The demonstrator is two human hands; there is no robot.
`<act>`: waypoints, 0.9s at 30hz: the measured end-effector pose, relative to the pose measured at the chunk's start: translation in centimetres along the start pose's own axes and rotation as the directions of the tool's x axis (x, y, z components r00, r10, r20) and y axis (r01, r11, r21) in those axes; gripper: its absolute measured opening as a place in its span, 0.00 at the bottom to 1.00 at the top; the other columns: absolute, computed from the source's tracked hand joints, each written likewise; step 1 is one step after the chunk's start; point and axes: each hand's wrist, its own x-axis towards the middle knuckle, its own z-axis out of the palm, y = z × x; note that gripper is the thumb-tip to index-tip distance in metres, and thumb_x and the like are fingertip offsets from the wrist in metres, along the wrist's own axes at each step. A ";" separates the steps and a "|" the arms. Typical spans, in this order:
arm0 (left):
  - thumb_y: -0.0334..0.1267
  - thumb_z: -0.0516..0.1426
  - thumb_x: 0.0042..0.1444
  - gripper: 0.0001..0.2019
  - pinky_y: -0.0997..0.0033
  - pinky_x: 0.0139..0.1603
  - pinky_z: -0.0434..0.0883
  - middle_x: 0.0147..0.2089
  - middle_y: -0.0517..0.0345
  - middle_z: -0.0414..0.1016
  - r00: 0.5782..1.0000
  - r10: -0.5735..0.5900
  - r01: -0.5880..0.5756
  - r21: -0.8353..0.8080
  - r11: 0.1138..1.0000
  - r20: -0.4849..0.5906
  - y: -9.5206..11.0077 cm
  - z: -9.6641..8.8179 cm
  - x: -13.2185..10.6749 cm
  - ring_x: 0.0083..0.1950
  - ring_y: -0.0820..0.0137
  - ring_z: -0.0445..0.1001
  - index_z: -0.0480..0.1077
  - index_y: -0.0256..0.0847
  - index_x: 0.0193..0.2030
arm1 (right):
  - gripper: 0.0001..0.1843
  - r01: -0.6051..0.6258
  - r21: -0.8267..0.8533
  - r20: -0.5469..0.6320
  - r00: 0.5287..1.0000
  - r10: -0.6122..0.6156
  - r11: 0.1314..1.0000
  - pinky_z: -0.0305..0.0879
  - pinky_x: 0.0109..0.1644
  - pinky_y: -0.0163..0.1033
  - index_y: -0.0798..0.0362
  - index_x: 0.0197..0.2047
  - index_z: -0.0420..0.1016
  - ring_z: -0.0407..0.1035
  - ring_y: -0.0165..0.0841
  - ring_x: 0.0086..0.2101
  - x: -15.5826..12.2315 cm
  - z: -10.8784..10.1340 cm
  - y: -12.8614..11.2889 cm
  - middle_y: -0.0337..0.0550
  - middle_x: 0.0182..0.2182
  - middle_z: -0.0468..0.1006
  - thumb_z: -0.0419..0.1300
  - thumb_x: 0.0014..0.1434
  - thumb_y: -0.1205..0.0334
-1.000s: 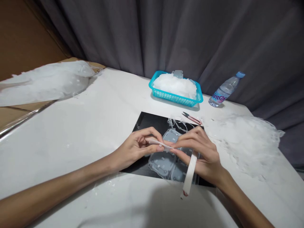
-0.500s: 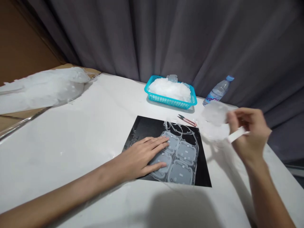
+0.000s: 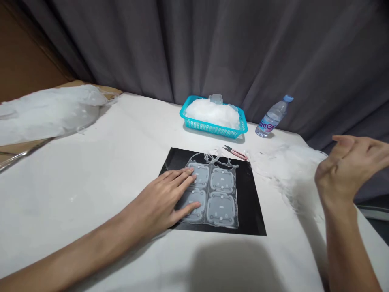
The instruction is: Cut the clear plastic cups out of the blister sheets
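Observation:
My left hand (image 3: pixel 173 194) lies flat with its fingers spread over a translucent moulded sheet (image 3: pixel 221 182). Several rounded-square panels show in the sheet, and thin loops trail from its far edge; the hand covers part of its left side. Beneath the sheet is a black mat (image 3: pixel 251 207). Raised over the table's right side, my right hand (image 3: pixel 349 166) has its fingers stretched toward the frame's edge, where the tips are partly cut off. I see nothing in it. A heap of translucent white film-like pieces (image 3: pixel 285 164) lies to its left.
Pink-handled thread snips (image 3: pixel 235 153) rest at the mat's far edge. Behind stands a turquoise basket (image 3: pixel 212 129) full of white translucent pieces. A water bottle (image 3: pixel 272 117) leans near the curtain (image 3: pixel 197 48). A bulky white translucent bundle (image 3: pixel 57 109) lies at the far left on cardboard.
My right hand has moved right and no longer shows the translucent piece and white strip it held. The sheet under my left hand has shifted left on the mat and lies straighter.

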 end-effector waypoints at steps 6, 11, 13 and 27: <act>0.50 0.53 0.73 0.22 0.48 0.72 0.62 0.70 0.42 0.70 0.986 0.157 -0.162 -0.126 0.979 -0.049 0.4 0.1 2.1 0.73 0.50 0.65 0.69 0.37 0.65 | 0.37 -0.397 0.564 0.625 0.779 -0.060 0.724 0.72 0.38 0.47 0.49 0.42 0.77 0.74 0.37 0.28 -4.0 -1.7 -7.9 0.42 0.27 0.76 0.35 0.74 0.34; 0.55 0.58 0.69 0.27 0.49 0.72 0.64 0.71 0.43 0.68 0.972 0.235 -0.218 -0.377 0.900 0.001 0.5 1.4 5.3 0.72 0.51 0.66 0.67 0.42 0.68 | 0.10 -0.471 0.641 0.765 0.451 -0.460 0.605 0.75 0.43 0.39 0.47 0.43 0.80 0.78 0.34 0.38 -6.4 -1.4 -9.2 0.42 0.40 0.81 0.61 0.71 0.51; 0.58 0.61 0.65 0.31 0.46 0.71 0.64 0.73 0.44 0.67 0.971 0.240 -0.208 -0.420 0.883 0.023 0.3 1.9 6.0 0.72 0.49 0.66 0.66 0.44 0.69 | 0.06 -0.465 0.650 0.759 0.409 -0.506 0.600 0.75 0.45 0.37 0.46 0.46 0.81 0.77 0.34 0.43 -6.8 -1.4 -8.9 0.41 0.44 0.81 0.62 0.71 0.56; 0.61 0.59 0.66 0.37 0.46 0.75 0.60 0.78 0.43 0.59 0.987 0.144 -0.108 -0.372 0.922 0.070 -0.2 2.1 5.3 0.77 0.49 0.60 0.61 0.43 0.74 | 0.07 -0.357 0.760 0.649 0.444 -0.618 0.543 0.75 0.54 0.43 0.48 0.49 0.79 0.78 0.37 0.48 -8.3 -0.6 -9.2 0.46 0.46 0.82 0.59 0.73 0.60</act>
